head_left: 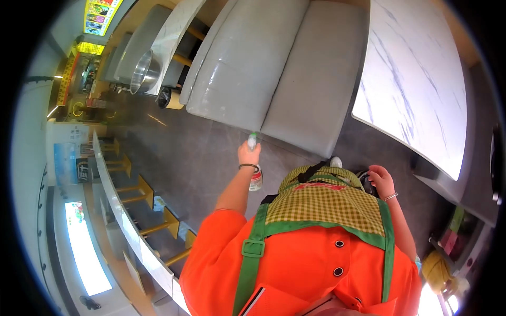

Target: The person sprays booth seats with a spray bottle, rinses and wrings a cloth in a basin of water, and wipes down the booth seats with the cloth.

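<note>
1. Spray bottle [256,182] off grey sofa [313,79]'s near end, neck gripped by left hand [249,154]
2. Judged light, stiff, slippery if wet; hold by neck
3. Right hand [382,181] near sofa's corner, grip I cannot tell

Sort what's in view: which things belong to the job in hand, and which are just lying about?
Likely part of the job:
- spray bottle, in the left hand
- grey bench, just beyond it

Apparently just there:
- metal bowl
- bin
- marble-patterned table
</note>
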`<control>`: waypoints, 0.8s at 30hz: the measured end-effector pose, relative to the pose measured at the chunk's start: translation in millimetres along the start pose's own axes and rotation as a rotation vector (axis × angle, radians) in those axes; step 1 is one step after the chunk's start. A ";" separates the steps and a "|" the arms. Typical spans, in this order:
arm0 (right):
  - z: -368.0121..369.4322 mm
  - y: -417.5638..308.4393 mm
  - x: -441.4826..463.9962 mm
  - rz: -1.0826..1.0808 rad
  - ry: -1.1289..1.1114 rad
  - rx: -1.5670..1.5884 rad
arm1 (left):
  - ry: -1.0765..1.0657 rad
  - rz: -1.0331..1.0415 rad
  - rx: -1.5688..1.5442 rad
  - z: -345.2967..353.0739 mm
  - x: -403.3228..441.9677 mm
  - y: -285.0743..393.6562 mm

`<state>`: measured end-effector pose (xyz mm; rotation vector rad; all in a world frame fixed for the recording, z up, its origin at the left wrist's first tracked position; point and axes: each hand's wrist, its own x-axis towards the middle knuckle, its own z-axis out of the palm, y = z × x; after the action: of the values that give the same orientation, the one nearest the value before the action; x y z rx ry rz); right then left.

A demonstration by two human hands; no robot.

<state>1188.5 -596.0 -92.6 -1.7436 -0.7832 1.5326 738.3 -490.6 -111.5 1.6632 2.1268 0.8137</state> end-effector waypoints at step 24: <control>83.0 51.9 -85.4 0.013 -0.018 0.004 | 0.395 -0.013 -0.409 -60.3 31.6 -42.4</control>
<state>1095.6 -686.7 -91.0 -1.7377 -0.7782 1.5591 662.5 -481.5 -87.0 1.3564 2.0127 1.5589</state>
